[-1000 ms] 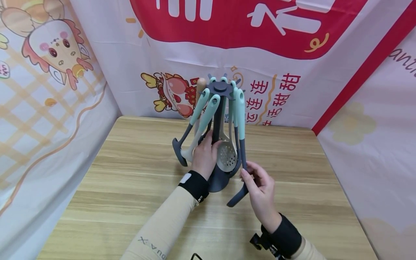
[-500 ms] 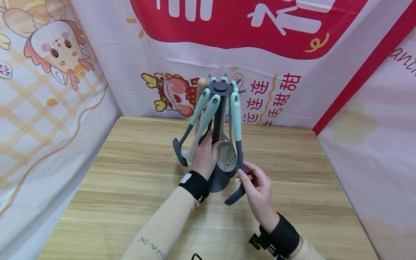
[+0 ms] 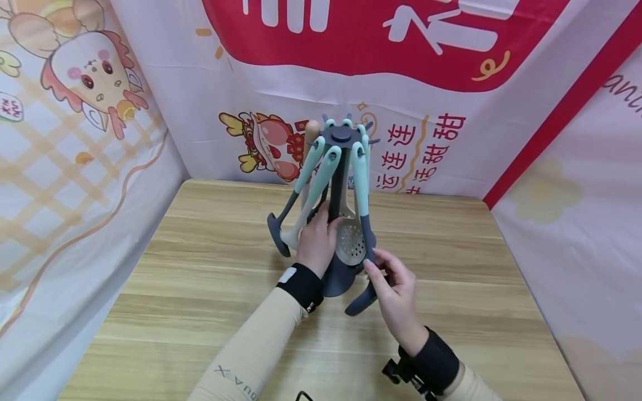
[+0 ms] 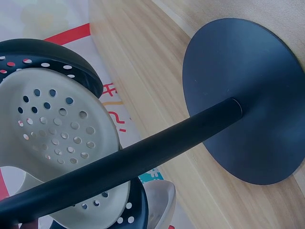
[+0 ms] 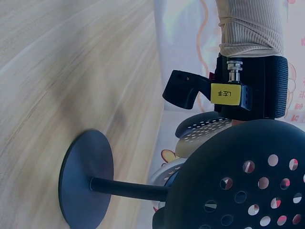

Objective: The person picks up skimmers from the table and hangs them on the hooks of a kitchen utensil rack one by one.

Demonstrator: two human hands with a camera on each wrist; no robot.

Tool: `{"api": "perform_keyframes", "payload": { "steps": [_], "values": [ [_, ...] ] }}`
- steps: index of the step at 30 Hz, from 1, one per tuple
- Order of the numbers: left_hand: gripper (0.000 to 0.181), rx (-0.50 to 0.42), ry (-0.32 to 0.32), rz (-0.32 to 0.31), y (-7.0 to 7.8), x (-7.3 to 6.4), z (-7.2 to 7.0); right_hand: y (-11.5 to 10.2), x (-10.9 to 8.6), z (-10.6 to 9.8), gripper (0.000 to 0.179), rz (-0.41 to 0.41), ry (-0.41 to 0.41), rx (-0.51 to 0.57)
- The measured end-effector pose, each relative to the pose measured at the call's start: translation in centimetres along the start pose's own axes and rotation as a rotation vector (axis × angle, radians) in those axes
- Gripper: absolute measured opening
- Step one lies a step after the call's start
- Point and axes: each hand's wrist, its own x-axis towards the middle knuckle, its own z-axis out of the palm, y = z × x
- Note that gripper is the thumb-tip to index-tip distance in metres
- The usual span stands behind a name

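Note:
A dark utensil stand (image 3: pixel 337 283) with a round base, a black pole and a hooked top stands in the middle of the head view. My left hand (image 3: pixel 317 242) grips its pole, seen bare lower down in the left wrist view. Between thumb and fingers, my right hand (image 3: pixel 398 295) pinches the dark neck of a skimmer (image 3: pixel 362 302) with a mint handle. Its handle top, with a hole, is right at a hook on the stand's near right side. The round perforated head (image 5: pixel 248 176) fills the lower right of the right wrist view.
Several other utensils hang around the stand, among them a grey slotted spoon (image 3: pixel 351 245), a dark ladle-like utensil (image 3: pixel 277 234) and one with a wooden handle (image 3: pixel 311 133). A wooden table (image 3: pixel 200 289) lies beneath, with printed cloth walls (image 3: pixel 567 184) on three sides.
My right hand has moved a little left with the skimmer, and its handle top has come in toward the stand's hooks. The left hand keeps its grip on the pole.

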Motion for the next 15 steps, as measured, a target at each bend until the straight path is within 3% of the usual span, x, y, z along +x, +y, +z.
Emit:
{"api": "perform_keyframes", "payload": {
  "steps": [9,15],
  "values": [
    [0.036,0.011,-0.006,-0.003,0.1,0.0,-0.1,0.3,0.4,0.7,0.02,0.041,0.003,0.001],
    [0.035,0.007,0.002,0.003,0.1,0.0,-0.2,1.3,0.8,1.6,0.02,0.026,0.01,-0.046]
  ]
}}
